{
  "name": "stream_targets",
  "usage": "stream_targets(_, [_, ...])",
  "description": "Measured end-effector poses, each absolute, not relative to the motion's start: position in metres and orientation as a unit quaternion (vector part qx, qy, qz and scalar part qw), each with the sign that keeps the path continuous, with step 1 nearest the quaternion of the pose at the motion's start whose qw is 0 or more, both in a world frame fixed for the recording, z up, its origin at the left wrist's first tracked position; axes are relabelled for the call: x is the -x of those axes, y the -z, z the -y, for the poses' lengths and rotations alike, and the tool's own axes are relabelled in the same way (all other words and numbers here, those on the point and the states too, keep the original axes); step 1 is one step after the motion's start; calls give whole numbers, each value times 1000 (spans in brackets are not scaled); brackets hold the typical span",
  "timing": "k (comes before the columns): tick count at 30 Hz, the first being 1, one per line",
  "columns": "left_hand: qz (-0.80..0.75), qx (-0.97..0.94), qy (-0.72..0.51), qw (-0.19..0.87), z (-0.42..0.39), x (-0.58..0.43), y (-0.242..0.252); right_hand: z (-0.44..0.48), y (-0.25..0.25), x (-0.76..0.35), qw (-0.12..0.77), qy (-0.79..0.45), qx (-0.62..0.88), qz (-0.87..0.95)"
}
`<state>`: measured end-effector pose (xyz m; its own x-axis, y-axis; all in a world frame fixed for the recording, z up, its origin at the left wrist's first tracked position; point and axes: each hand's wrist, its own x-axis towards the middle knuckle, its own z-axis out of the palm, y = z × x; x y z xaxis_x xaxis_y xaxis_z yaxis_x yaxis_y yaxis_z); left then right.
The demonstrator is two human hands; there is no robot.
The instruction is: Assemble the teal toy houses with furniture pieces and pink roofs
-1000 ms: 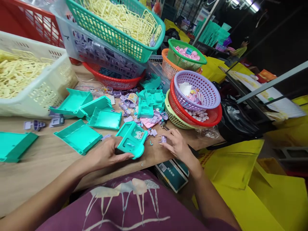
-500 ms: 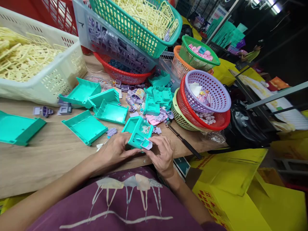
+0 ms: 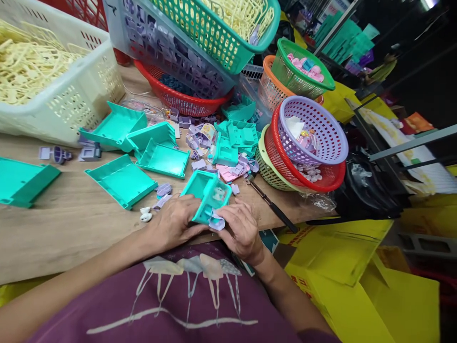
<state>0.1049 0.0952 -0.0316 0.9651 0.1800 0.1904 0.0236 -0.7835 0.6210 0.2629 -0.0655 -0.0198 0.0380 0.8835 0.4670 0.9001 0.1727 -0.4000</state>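
A teal plastic box (image 3: 207,191) with open compartments is tilted up at the table's front edge. My left hand (image 3: 177,218) grips its left side, with the fingertips partly hidden behind its wall. On the lower right corner of the box, my right hand (image 3: 242,227) pinches a small pale lilac piece (image 3: 216,220), which touches the box. Purple oval pieces (image 3: 163,190) and small white parts (image 3: 145,214) lie just left of my left hand. Behind the box are a pink part (image 3: 228,172) and several loose lilac pieces.
Teal panels (image 3: 121,181) lie on the wooden table (image 3: 89,228) to the left. A black-handled tool (image 3: 280,214) rests at the right. Stacked baskets (image 3: 310,131) stand behind it, a white crate (image 3: 74,95) at the back left. Yellow cartons (image 3: 332,257) are below right. A person is far back.
The box has shifted slightly right in my hands and is turned a little. The lilac piece now sits at a different angle between my right fingers. The camera view has shifted slightly.
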Motion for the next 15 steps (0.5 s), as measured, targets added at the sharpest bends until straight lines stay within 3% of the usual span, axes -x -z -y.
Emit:
stream_targets(11, [-43,-961,-134,237,-84,-108,31,69,18,-247,295,27,702,648])
stream_targets(15, [-34,-974,-118,192,-81,-110,29,69,25,-257,335,22,681,650])
